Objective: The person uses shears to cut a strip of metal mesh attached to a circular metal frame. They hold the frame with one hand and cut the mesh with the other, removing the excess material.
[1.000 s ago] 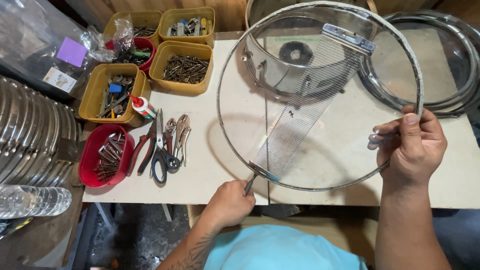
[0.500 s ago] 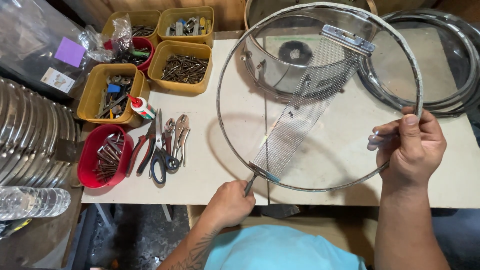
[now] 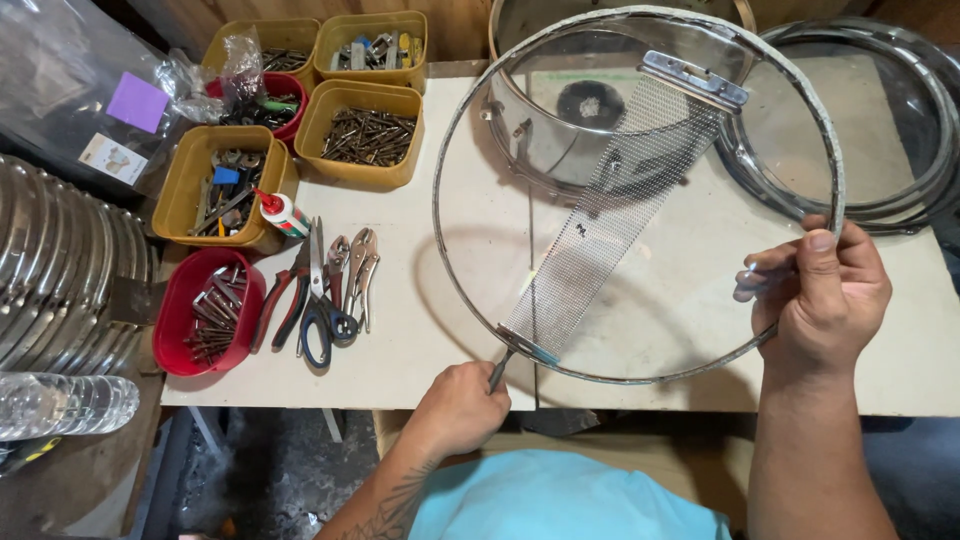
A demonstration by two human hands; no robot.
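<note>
Beside a red tray [image 3: 180, 330] of bolts, with scissors [image 3: 318, 300] and pliers [image 3: 360, 275] alongside, your left hand [image 3: 460, 405] curls shut around a thin tool [image 3: 497, 370] at the near rim. The clear drum head [image 3: 640, 190], a snare-wire strip [image 3: 610, 220] across it, is held tilted above the workbench [image 3: 400, 240]. Your right hand [image 3: 820, 295] pinches its right edge, thumb on top.

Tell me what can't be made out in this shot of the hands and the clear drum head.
Head view, the only one:
- Tool in the left hand: only its tip shows; the fist hides the rest.
- Drum shell: seen only through the clear drum head; top cut by the frame.
- Right hand: palm hidden; only its back shows.
- Yellow bins: small parts too tiny to identify.
</note>
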